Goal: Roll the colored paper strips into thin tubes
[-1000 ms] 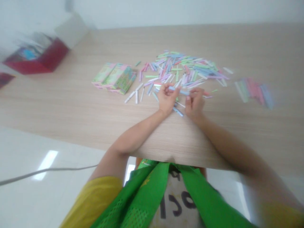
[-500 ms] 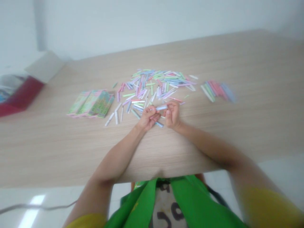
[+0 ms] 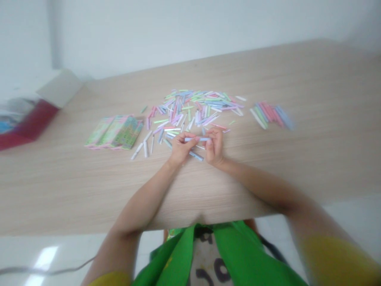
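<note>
A light-blue pen (image 3: 201,139) lies level between my two hands, just above the table. My left hand (image 3: 180,148) pinches its left part between thumb and fingers. On the right end, the thumb and fingertips of my right hand (image 3: 216,147) are closed. Below my fingers another blue pen (image 3: 196,156) rests on the table. Beyond both hands spreads a loose pile of pastel pens and pen parts (image 3: 205,104) in pink, green, blue, purple and white. Several white pens (image 3: 137,151) lie left of my left hand.
Green-and-pink patterned packs (image 3: 114,132) lie overlapped on the left of the wooden table (image 3: 190,198). A row of sorted pens (image 3: 270,114), white, green, pink and blue, lies at right. A red box (image 3: 35,121) with an open flap stands at the far left.
My left hand has turned from a palm-up pose to gripping the pen from the side. More of the blue pen's length now shows between the hands. The camera view has shifted slightly.
</note>
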Motion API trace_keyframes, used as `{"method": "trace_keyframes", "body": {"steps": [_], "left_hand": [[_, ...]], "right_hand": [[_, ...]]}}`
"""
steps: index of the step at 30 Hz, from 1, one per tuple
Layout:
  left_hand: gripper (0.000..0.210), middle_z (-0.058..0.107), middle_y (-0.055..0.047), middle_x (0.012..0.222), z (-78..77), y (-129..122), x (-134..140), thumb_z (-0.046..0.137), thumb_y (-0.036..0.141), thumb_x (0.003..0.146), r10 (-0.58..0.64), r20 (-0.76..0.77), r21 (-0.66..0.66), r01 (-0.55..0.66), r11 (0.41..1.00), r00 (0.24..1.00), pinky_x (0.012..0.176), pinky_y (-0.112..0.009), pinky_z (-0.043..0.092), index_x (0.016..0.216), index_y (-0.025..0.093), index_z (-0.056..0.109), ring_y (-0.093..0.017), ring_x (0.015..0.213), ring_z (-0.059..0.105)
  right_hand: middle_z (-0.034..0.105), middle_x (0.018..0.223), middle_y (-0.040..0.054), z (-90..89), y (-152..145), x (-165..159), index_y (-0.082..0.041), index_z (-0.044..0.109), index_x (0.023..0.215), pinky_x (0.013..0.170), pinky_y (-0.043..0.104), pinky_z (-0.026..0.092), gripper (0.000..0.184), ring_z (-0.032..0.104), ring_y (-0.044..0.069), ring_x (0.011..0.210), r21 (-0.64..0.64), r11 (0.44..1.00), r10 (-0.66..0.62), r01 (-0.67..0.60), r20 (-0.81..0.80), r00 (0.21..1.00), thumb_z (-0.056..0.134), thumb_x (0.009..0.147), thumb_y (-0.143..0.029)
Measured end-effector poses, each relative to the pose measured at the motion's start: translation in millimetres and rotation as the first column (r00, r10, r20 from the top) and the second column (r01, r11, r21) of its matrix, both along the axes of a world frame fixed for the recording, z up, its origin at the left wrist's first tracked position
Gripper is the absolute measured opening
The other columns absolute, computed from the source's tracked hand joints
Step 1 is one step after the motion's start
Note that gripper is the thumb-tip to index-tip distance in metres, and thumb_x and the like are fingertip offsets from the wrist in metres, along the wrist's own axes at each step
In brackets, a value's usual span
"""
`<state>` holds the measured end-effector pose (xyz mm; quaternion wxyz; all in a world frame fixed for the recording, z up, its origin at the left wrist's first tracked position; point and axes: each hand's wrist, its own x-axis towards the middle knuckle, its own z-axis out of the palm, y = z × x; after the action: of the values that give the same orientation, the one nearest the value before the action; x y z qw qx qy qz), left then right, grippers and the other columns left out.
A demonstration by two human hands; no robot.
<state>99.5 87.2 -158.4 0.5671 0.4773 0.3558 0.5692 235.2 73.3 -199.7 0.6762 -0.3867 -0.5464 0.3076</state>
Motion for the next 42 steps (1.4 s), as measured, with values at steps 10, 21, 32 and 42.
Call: {"method": "trace_keyframes", "body": {"steps": [10, 21, 32, 42], "left_hand": [[0.025, 0.061, 0.000, 0.067, 14.9, -19.8, -2.4, 0.074, 0.040, 0.083, 0.051, -0.378, 0.435, 0.129, 0.891, 0.924, 0.053, -0.020, 0.039, 0.094, 0.018, 0.078, -0.007, 0.056, 0.048], [0.019, 0.061, -0.006, 0.081, -24.6, -4.0, -15.5, 0.067, 0.039, 0.088, 0.276, -0.572, 0.603, 0.167, 0.780, 0.773, 0.083, -0.033, 0.048, 0.084, 0.020, 0.066, -0.019, 0.079, 0.056], [0.026, 0.052, -0.002, 0.070, -28.0, -9.4, 4.0, 0.067, 0.034, 0.082, 0.098, -0.540, 0.487, 0.215, 0.847, 0.836, 0.075, -0.032, 0.044, 0.067, 0.023, 0.049, -0.017, 0.067, 0.049], [0.034, 0.040, 0.003, 0.074, -23.2, -7.4, -1.2, 0.066, 0.042, 0.079, 0.313, -0.507, 0.508, -0.016, 0.861, 0.803, 0.069, -0.031, 0.036, 0.079, 0.024, 0.037, -0.015, 0.067, 0.042]], "right_hand": [[0.053, 0.074, -0.0008, 10.7, 0.2, -13.5, -0.023, 0.054, 0.082, 0.069, 0.031, 0.042, 0.040, 0.051, 0.015, 0.071, -0.025, 0.996, -0.091, 0.090, -0.030, 0.995, 0.042, 0.098, -0.057], [0.063, 0.065, -0.0019, 13.8, -18.4, -36.5, -0.020, 0.064, 0.094, 0.053, 0.027, 0.047, 0.030, 0.059, 0.014, 0.057, -0.486, 0.854, -0.108, -0.188, -0.518, 0.849, 0.058, 0.082, -0.048], [0.068, 0.075, -0.0027, 10.3, -14.7, -39.3, -0.018, 0.071, 0.088, 0.060, 0.021, 0.048, 0.020, 0.062, 0.010, 0.068, -0.474, 0.848, -0.171, -0.237, -0.669, 0.724, 0.060, 0.078, -0.031], [0.056, 0.050, -0.0055, 36.2, -22.4, -40.6, -0.020, 0.051, 0.060, 0.043, 0.020, 0.033, 0.020, 0.048, 0.008, 0.043, -0.672, 0.622, -0.278, -0.402, -0.670, 0.688, 0.054, 0.079, -0.025]]}}
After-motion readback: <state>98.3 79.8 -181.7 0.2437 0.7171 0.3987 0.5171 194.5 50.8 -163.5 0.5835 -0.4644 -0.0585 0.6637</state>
